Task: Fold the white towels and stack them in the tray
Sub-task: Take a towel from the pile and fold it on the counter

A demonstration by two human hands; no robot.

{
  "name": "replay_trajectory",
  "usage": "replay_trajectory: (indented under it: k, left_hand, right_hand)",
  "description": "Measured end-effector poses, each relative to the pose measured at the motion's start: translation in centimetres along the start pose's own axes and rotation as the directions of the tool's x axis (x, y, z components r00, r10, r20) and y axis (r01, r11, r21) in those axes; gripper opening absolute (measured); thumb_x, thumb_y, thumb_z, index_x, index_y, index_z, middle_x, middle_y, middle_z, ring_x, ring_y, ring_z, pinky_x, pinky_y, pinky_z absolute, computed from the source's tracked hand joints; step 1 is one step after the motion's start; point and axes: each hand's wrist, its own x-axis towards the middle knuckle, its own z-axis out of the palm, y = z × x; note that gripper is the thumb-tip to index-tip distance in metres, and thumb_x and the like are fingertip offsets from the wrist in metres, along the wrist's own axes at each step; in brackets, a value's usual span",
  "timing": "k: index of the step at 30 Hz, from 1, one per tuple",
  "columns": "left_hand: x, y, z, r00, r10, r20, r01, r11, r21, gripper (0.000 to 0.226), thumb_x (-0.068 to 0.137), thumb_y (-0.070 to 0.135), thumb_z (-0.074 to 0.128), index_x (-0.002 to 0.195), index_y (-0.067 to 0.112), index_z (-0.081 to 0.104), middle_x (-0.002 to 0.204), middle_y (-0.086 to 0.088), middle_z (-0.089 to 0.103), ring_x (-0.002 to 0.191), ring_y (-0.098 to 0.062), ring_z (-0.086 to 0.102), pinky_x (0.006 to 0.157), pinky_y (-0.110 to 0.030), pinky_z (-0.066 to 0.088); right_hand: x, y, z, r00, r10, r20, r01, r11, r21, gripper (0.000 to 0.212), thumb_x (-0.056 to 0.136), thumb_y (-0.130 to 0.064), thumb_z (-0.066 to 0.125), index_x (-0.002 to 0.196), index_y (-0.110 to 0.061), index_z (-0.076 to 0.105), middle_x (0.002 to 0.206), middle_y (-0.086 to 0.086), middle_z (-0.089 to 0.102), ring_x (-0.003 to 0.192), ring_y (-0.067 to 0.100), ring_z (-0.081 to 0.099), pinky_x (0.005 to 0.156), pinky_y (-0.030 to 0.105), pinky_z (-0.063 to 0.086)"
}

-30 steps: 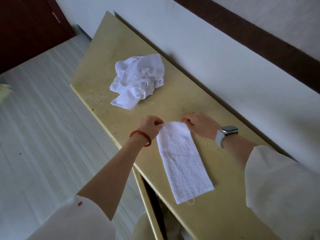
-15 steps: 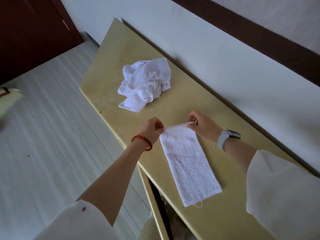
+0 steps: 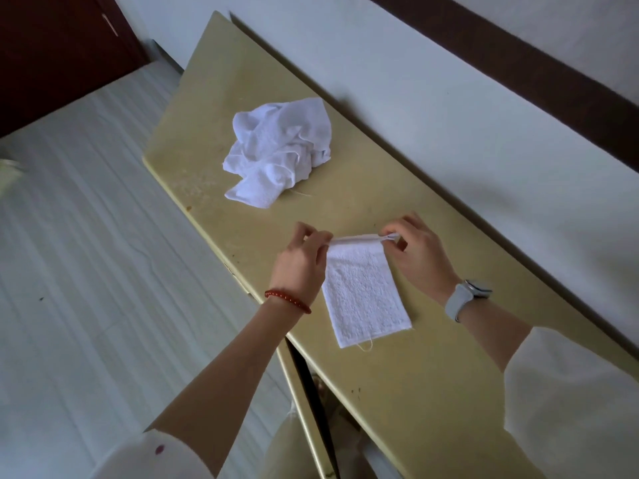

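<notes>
**Yellow surface by a white wall: towel edge lifted in both hands**

Yellowish and scuffed, the long surface (image 3: 397, 368) runs beside a white wall with a dark band across it. The left hand (image 3: 300, 262) pinches the far left corner of a narrow white towel (image 3: 363, 299) between thumb and fingertips; the right hand (image 3: 420, 259) pinches the far right corner the same way. Between them that far edge is raised off the surface, while the near end lies flat, a loose thread trailing from its corner. A red bead bracelet (image 3: 287, 300) circles the left wrist, and a smartwatch (image 3: 468, 295) with a pale strap sits on the right. Farther along, well apart from the hands, a crumpled heap of white towels (image 3: 280, 157) rests on the surface. Nothing lies between heap and hands. Pale flooring spreads to the left, with a dark red door (image 3: 58, 46) at the far corner.
</notes>
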Motion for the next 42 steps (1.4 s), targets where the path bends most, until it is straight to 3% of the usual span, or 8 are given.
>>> replay_trajectory:
  k: [6, 12, 19, 25, 34, 36, 39, 42]
  left_hand:
    - [-6.4, 0.0, 2.1, 0.978, 0.169, 0.125, -0.17, 0.985, -0.005, 0.021, 0.08, 0.014, 0.047, 0.08, 0.006, 0.067, 0.08, -0.008, 0.059, 0.045, -0.021, 0.057, 0.041, -0.022, 0.048]
    - [-10.6, 0.3, 3.5, 0.967, 0.158, 0.2, -0.178, 0.98, 0.089, 0.011, 0.075, 0.006, 0.058, 0.074, 0.009, 0.068, 0.073, -0.002, 0.061, 0.054, -0.015, 0.058, 0.038, -0.013, 0.033]
    - [-12.1, -0.1, 4.5, 0.974, 0.164, 0.157, -0.175, 0.983, 0.058, 0.022, 0.079, 0.013, 0.046, 0.077, 0.007, 0.067, 0.075, -0.006, 0.06, 0.072, -0.009, 0.047, 0.042, -0.017, 0.043]
    - [-12.5, -0.5, 4.7, 0.982, 0.143, 0.123, -0.152, 0.986, 0.063, 0.02, 0.079, 0.012, 0.048, 0.074, 0.006, 0.067, 0.073, -0.005, 0.061, 0.063, -0.016, 0.058, 0.041, -0.022, 0.047]
    - [-13.3, -0.7, 5.0, 0.967, 0.217, 0.135, -0.232, 0.967, 0.105, 0.022, 0.081, 0.018, 0.052, 0.072, 0.008, 0.069, 0.073, -0.003, 0.062, 0.065, -0.019, 0.06, 0.042, -0.026, 0.049]
    - [-13.0, -0.4, 4.4, 0.975, 0.191, 0.11, -0.204, 0.971, 0.124, 0.022, 0.08, 0.021, 0.052, 0.073, 0.009, 0.07, 0.075, -0.001, 0.065, 0.066, -0.019, 0.062, 0.046, -0.023, 0.049]
    - [-11.6, -0.9, 3.8, 0.996, 0.085, 0.038, -0.089, 0.99, 0.109, 0.024, 0.08, 0.018, 0.049, 0.079, 0.006, 0.07, 0.08, -0.007, 0.066, 0.072, -0.027, 0.062, 0.061, -0.029, 0.053]
    - [-9.8, -2.2, 3.6, 0.999, -0.044, 0.011, 0.042, 0.986, 0.164, 0.029, 0.078, 0.02, 0.043, 0.083, 0.008, 0.07, 0.088, -0.01, 0.066, 0.082, -0.033, 0.06, 0.072, -0.038, 0.051]
  right_hand:
    - [-7.8, 1.2, 0.8, 0.995, 0.045, 0.085, -0.042, 0.999, -0.034, 0.016, 0.076, 0.006, 0.062, 0.085, -0.006, 0.061, 0.092, 0.009, 0.058, 0.062, 0.028, 0.061, 0.049, 0.038, 0.053]
    - [-11.9, 1.4, 1.2, 0.983, 0.086, 0.164, -0.062, 0.988, -0.141, 0.021, 0.072, 0.005, 0.065, 0.084, -0.012, 0.06, 0.099, 0.0, 0.058, 0.055, 0.019, 0.057, 0.041, 0.026, 0.042]
    - [-12.9, 1.7, 1.6, 0.983, 0.057, 0.174, -0.026, 0.983, -0.18, 0.02, 0.072, 0.006, 0.065, 0.082, -0.01, 0.06, 0.098, 0.005, 0.059, 0.049, 0.017, 0.048, 0.041, 0.021, 0.033]
    - [-13.1, 1.8, 1.7, 0.985, 0.036, 0.169, -0.004, 0.982, -0.189, 0.017, 0.074, 0.004, 0.065, 0.084, -0.01, 0.063, 0.099, 0.007, 0.061, 0.051, 0.021, 0.053, 0.042, 0.021, 0.031]
    - [-13.5, 2.2, 1.8, 0.986, 0.028, 0.163, -0.003, 0.989, -0.149, 0.014, 0.08, 0.001, 0.058, 0.091, -0.005, 0.064, 0.103, 0.011, 0.059, 0.069, 0.026, 0.061, 0.045, 0.032, 0.05]
    - [-13.5, 1.9, 1.7, 0.991, 0.0, 0.133, 0.026, 0.98, -0.197, 0.019, 0.083, -0.01, 0.048, 0.092, -0.007, 0.064, 0.105, 0.01, 0.059, 0.082, 0.026, 0.061, 0.051, 0.033, 0.053]
    - [-12.7, 1.2, 2.2, 0.996, -0.085, 0.035, 0.092, 0.945, -0.313, 0.029, 0.085, -0.015, 0.041, 0.097, -0.009, 0.066, 0.107, 0.01, 0.062, 0.103, 0.027, 0.058, 0.078, 0.037, 0.05]
    - [-10.8, -0.2, 4.2, 0.99, -0.121, 0.072, 0.139, 0.92, -0.366, 0.036, 0.085, -0.016, 0.038, 0.108, -0.008, 0.064, 0.115, 0.01, 0.061, 0.117, 0.028, 0.053, 0.1, 0.045, 0.04]
